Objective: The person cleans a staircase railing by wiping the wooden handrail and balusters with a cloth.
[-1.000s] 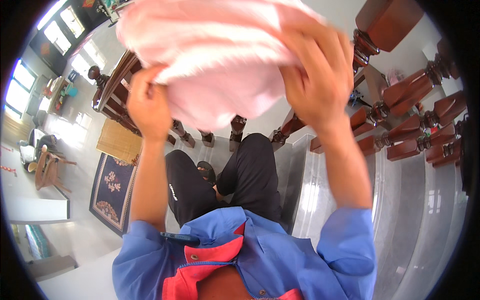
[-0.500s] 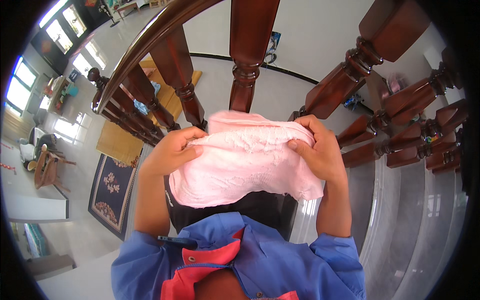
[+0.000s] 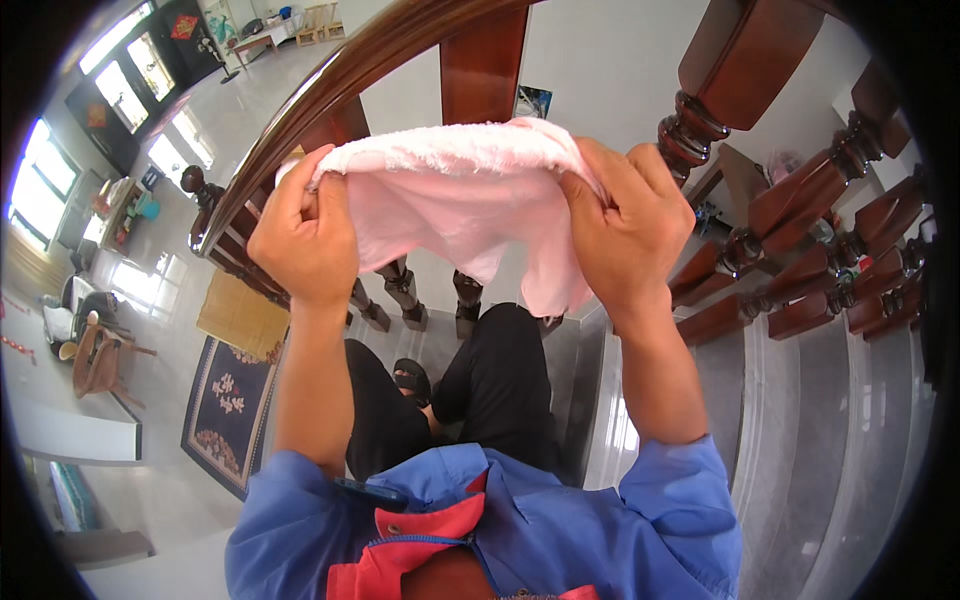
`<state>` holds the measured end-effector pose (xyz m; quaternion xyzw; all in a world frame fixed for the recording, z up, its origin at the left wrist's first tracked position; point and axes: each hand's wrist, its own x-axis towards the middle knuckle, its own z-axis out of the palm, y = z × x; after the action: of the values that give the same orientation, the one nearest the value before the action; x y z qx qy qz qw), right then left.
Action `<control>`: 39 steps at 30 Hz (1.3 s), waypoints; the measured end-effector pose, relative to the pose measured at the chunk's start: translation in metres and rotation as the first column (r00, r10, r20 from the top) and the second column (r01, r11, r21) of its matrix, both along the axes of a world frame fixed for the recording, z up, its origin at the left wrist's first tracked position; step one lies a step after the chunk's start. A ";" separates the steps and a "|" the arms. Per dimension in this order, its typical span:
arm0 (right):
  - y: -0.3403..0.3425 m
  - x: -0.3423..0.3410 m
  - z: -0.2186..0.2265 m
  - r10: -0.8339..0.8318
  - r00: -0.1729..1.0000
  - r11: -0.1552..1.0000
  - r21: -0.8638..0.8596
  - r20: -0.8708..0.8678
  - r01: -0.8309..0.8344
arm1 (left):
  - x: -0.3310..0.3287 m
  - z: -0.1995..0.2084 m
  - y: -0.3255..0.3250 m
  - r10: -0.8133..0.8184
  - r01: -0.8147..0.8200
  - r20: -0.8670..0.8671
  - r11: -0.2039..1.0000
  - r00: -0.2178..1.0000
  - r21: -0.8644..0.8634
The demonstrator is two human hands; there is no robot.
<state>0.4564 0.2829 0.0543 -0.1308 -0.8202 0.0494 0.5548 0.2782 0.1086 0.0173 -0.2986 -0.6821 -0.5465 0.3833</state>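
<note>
Honestly, both sets of fingers (image 3: 330, 205) pinching pink cloth (image 3: 460, 200) stretched between left hand (image 3: 300, 240) and right hand (image 3: 625, 235); best kept taut, draped flat over handrail (image 3: 330, 80) just beyond fingertips.

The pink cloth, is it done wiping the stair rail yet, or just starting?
Nothing looks done: no wiped patch can be told on the wooden handrail. In hand: the left hand and right hand stretch the pink cloth out between them, in front of the handrail and posts. Whether it touches the wood cannot be told. Any wiping looks left to do.
</note>
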 end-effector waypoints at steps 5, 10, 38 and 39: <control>0.018 -0.026 -0.013 0.261 0.912 0.824 -0.418 -0.317 -0.382 | -0.002 -0.017 0.034 -0.601 0.549 0.181 0.792 0.778 0.268; 0.020 -0.059 -0.007 0.479 0.713 0.510 -0.499 -0.512 -0.701 | 0.027 -0.021 0.092 -0.817 0.782 -0.032 0.538 0.576 0.315; 0.018 -0.088 -0.260 0.542 0.797 0.520 -0.639 -0.265 -0.566 | 0.001 -0.232 0.087 -0.751 0.567 0.607 0.390 -0.260 0.725; 0.017 -0.084 -0.262 0.502 0.855 0.624 -0.630 -0.131 -0.463 | 0.002 -0.230 0.081 -0.753 0.569 0.605 0.388 -0.258 0.725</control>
<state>0.3727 0.3004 -0.2076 -0.0887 -0.7728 0.4690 0.4182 0.2806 0.1901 -0.2125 -0.2095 -0.4246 -0.7658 -0.4351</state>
